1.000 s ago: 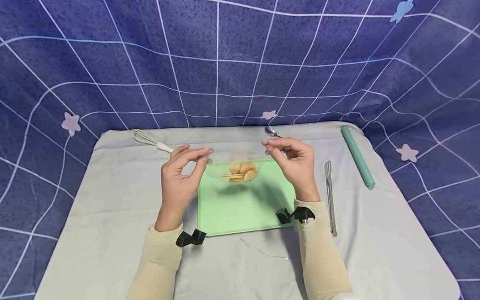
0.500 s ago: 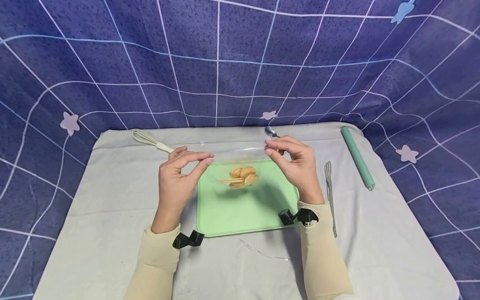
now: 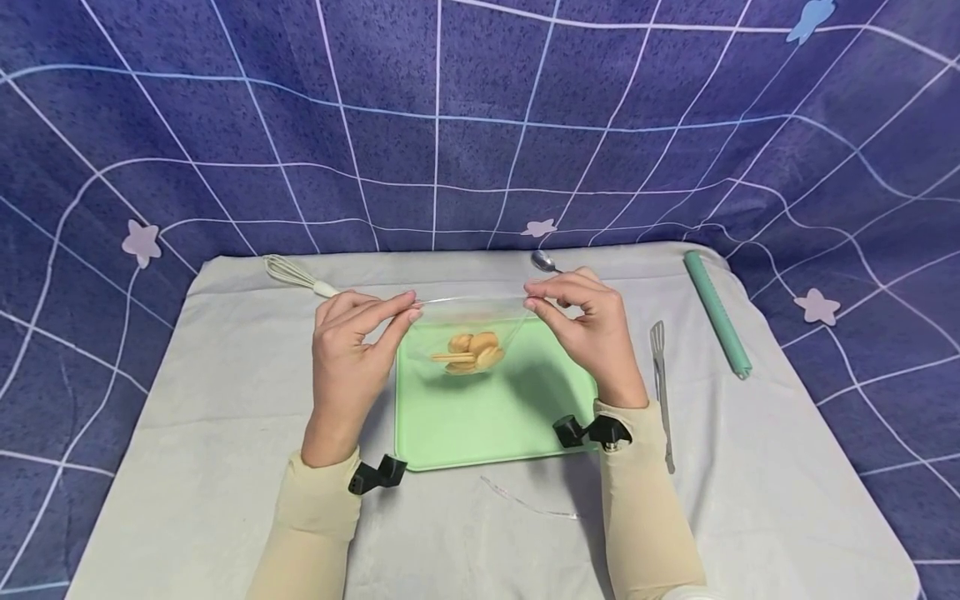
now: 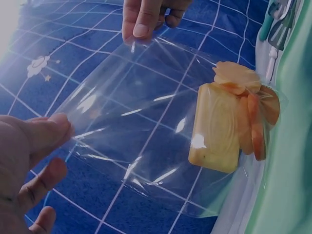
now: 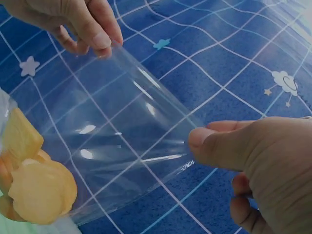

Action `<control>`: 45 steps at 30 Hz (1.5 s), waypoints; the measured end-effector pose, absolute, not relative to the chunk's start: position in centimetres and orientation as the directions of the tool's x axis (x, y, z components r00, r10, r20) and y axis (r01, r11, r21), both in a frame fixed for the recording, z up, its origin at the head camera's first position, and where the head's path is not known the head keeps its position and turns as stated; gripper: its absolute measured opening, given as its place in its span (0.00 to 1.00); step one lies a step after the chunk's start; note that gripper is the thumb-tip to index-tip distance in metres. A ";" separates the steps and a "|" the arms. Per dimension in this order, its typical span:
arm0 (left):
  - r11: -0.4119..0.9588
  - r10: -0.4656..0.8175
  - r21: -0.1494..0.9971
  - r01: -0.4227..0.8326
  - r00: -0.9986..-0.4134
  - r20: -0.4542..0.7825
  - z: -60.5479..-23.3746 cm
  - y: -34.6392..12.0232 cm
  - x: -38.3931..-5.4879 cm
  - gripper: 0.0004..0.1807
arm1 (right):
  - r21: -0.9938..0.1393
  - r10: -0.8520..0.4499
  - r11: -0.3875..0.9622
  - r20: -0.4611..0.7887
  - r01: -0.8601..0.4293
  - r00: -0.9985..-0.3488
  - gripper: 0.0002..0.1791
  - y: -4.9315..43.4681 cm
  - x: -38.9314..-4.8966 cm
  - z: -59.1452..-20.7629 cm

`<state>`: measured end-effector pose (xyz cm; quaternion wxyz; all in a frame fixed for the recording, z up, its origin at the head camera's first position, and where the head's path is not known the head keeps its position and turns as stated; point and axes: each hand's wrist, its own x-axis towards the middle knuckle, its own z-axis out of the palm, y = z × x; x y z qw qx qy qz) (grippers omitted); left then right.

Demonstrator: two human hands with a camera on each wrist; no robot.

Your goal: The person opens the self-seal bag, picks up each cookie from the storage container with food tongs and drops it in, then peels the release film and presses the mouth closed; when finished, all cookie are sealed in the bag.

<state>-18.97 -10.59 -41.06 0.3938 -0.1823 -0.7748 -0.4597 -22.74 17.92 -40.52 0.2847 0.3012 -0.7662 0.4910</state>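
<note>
A clear plastic bag [image 4: 131, 112] hangs between both hands, its top edge stretched nearly straight. My left hand [image 3: 347, 367] pinches one upper corner between thumb and fingertips; my right hand [image 3: 592, 337] pinches the opposite corner the same way. At the bottom of the bag lie several golden-brown biscuits. One is a rectangular biscuit [image 4: 214, 129], seen edge-on from the head; beside it are scallop-edged round biscuits [image 5: 44, 191]. The bag overlaps the far half of a light green tray [image 3: 480, 425] in the head view, and its shadow falls on the tray.
A pale whisk [image 3: 294, 273] lies behind my left hand, and a metal spoon [image 3: 543, 261] behind the right. To the right are a slim slotted metal utensil [image 3: 660, 375] and a long green bar [image 3: 716, 312]. A thin clear strip [image 3: 528, 500] lies in front of the tray.
The bag and its biscuits have shifted slightly left. Its top edge now shows as a taut line between the two hands, and the left hand has moved a little left.
</note>
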 end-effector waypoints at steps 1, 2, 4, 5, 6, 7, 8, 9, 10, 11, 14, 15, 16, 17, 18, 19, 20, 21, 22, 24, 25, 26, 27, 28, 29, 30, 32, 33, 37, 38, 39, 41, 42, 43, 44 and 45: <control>0.528 -0.074 0.560 0.638 -0.623 0.779 -41.1 -10.6 -19.0 0.11 | -0.578 -0.184 0.347 0.730 -0.738 -0.658 0.09 17.9 -22.7 -40.5; 0.540 -0.070 0.554 0.634 -0.622 0.780 -41.1 -10.6 -19.0 0.11 | -0.577 -0.184 0.356 0.728 -0.735 -0.661 0.09 17.8 -22.6 -40.4; 0.560 -0.067 0.544 0.625 -0.620 0.782 -41.2 -10.5 -19.0 0.10 | -0.571 -0.183 0.380 0.725 -0.728 -0.664 0.08 17.6 -22.4 -40.0; 0.566 -0.066 0.541 0.622 -0.619 0.782 -41.2 -10.5 -19.0 0.09 | -0.568 -0.181 0.387 0.726 -0.727 -0.663 0.08 17.5 -22.2 -39.8; 0.570 -0.067 0.538 0.621 -0.618 0.784 -41.2 -10.4 -19.0 0.09 | -0.565 -0.181 0.396 0.725 -0.724 -0.664 0.08 17.3 -22.0 -39.5; 0.574 -0.066 0.536 0.619 -0.617 0.784 -41.2 -10.4 -19.0 0.08 | -0.561 -0.182 0.406 0.724 -0.721 -0.666 0.08 17.1 -21.7 -39.2; 0.575 -0.069 0.537 0.617 -0.618 0.783 -41.3 -10.4 -19.0 0.08 | -0.559 -0.185 0.415 0.721 -0.718 -0.668 0.08 17.0 -21.5 -38.9; 0.579 -0.068 0.536 0.615 -0.618 0.783 -41.3 -10.4 -19.0 0.07 | -0.559 -0.188 0.424 0.715 -0.712 -0.673 0.07 16.9 -21.2 -38.6; 0.580 -0.067 0.535 0.614 -0.618 0.783 -41.3 -10.3 -19.0 0.07 | -0.561 -0.191 0.429 0.710 -0.708 -0.678 0.07 16.7 -21.0 -38.3; 0.582 -0.066 0.533 0.614 -0.618 0.784 -41.3 -10.3 -19.0 0.06 | -0.568 -0.193 0.431 0.702 -0.702 -0.686 0.07 16.6 -20.8 -38.1; 0.579 -0.047 0.529 0.621 -0.622 0.782 -41.2 -10.4 -19.0 0.04 | -0.588 -0.203 0.427 0.679 -0.687 -0.706 0.06 16.5 -20.5 -37.7; 0.571 -0.038 0.531 0.627 -0.626 0.779 -41.2 -10.4 -19.1 0.04 | -0.594 -0.206 0.421 0.673 -0.685 -0.710 0.06 16.5 -20.5 -37.6; 0.558 -0.031 0.539 0.631 -0.633 0.773 -41.2 -10.4 -19.1 0.03 | -0.600 -0.210 0.415 0.669 -0.684 -0.713 0.06 16.5 -20.5 -37.6; 0.548 -0.025 0.546 0.634 -0.640 0.768 -41.3 -10.4 -19.1 0.03 | -0.607 -0.214 0.407 0.663 -0.682 -0.717 0.05 16.5 -20.5 -37.6; 0.537 -0.019 0.554 0.636 -0.647 0.762 -41.3 -10.3 -19.1 0.03 | -0.612 -0.217 0.402 0.659 -0.681 -0.720 0.05 16.6 -20.5 -37.6; 0.527 -0.016 0.563 0.636 -0.655 0.755 -41.4 -10.3 -19.1 0.03 | -0.619 -0.219 0.396 0.653 -0.678 -0.725 0.05 16.6 -20.4 -37.6; 0.521 -0.013 0.568 0.637 -0.659 0.752 -41.4 -10.3 -19.1 0.03 | -0.628 -0.221 0.390 0.646 -0.673 -0.731 0.04 16.6 -20.4 -37.6; 0.516 -0.013 0.573 0.637 -0.663 0.749 -41.4 -10.3 -19.1 0.03 | -0.638 -0.220 0.384 0.639 -0.668 -0.737 0.04 16.6 -20.4 -37.6; 0.512 -0.018 0.580 0.634 -0.667 0.745 -41.4 -10.3 -19.1 0.03 | -0.647 -0.220 0.376 0.633 -0.663 -0.742 0.04 16.7 -20.4 -37.6; 0.510 -0.023 0.586 0.630 -0.672 0.741 -41.4 -10.4 -19.1 0.03 | -0.662 -0.219 0.362 0.624 -0.656 -0.750 0.02 16.7 -20.4 -37.7; 0.509 -0.025 0.591 0.626 -0.675 0.737 -41.3 -10.5 -19.0 0.03 | -0.667 -0.218 0.355 0.622 -0.655 -0.752 0.02 16.8 -20.5 -38.0; 0.506 -0.026 0.596 0.623 -0.680 0.733 -41.2 -10.6 -19.0 0.03 | -0.669 -0.216 0.348 0.625 -0.657 -0.750 0.02 16.8 -20.7 -38.3; 0.502 -0.028 0.604 0.619 -0.686 0.727 -41.1 -10.7 -18.9 0.03 | -0.668 -0.213 0.338 0.631 -0.663 -0.746 0.02 16.8 -20.9 -38.7; 0.501 -0.027 0.610 0.614 -0.693 0.720 -40.9 -10.9 -18.7 0.03 | -0.668 -0.212 0.328 0.637 -0.668 -0.742 0.02 16.7 -21.1 -39.1; 0.502 -0.028 0.617 0.606 -0.701 0.712 -40.7 -11.1 -18.6 0.03 | -0.667 -0.212 0.320 0.641 -0.673 -0.737 0.03 16.6 -21.3 -39.5; 0.500 -0.031 0.624 0.601 -0.707 0.706 -40.5 -11.4 -18.4 0.03 | -0.668 -0.215 0.307 0.645 -0.678 -0.733 0.03 16.4 -21.5 -39.9; 0.492 -0.039 0.639 0.592 -0.718 0.695 -40.0 -12.0 -17.8 0.03 | -0.663 -0.230 0.287 0.653 -0.691 -0.722 0.05 16.1 -21.7 -40.5; 0.488 -0.041 0.647 0.585 -0.725 0.687 -39.7 -12.3 -17.5 0.03 | -0.665 -0.239 0.277 0.652 -0.694 -0.720 0.07 15.8 -21.7 -40.6; 0.465 -0.035 0.691 0.553 -0.768 0.639 -38.5 -14.1 -16.2 0.06 | -0.673 -0.277 0.235 0.645 -0.701 -0.712 0.04 14.4 -21.1 -40.6; 0.467 -0.021 0.695 0.547 -0.778 0.628 -38.2 -14.7 -15.8 0.07 | -0.678 -0.289 0.225 0.639 -0.700 -0.712 0.03 14.0 -20.9 -40.6; 0.472 -0.002 0.693 0.545 -0.785 0.619 -37.9 -15.4 -15.4 0.08 | -0.685 -0.306 0.211 0.631 -0.697 -0.713 0.02 13.5 -20.7 -40.5; 0.489 0.045 0.681 0.545 -0.795 0.605 -37.3 -16.9 -14.3 0.10 | -0.694 -0.353 0.199 0.608 -0.692 -0.711 0.02 12.5 -20.1 -40.5; 0.504 0.074 0.670 0.545 -0.800 0.595 -37.0 -17.7 -13.6 0.11 | -0.700 -0.383 0.195 0.591 -0.687 -0.710 0.02 11.9 -19.8 -40.5; 0.521 0.108 0.654 0.549 -0.802 0.587 -36.8 -18.6 -12.9 0.13 | -0.704 -0.413 0.193 0.573 -0.683 -0.707 0.02 11.4 -19.6 -40.5; 0.535 0.138 0.640 0.551 -0.805 0.577 -36.7 -19.4 -12.2 0.14 | -0.711 -0.445 0.187 0.554 -0.678 -0.703 0.02 10.9 -19.3 -40.6; 0.549 0.165 0.634 0.545 -0.814 0.557 -36.5 -20.1 -11.4 0.15 | -0.717 -0.475 0.182 0.535 -0.672 -0.699 0.02 10.5 -19.0 -40.6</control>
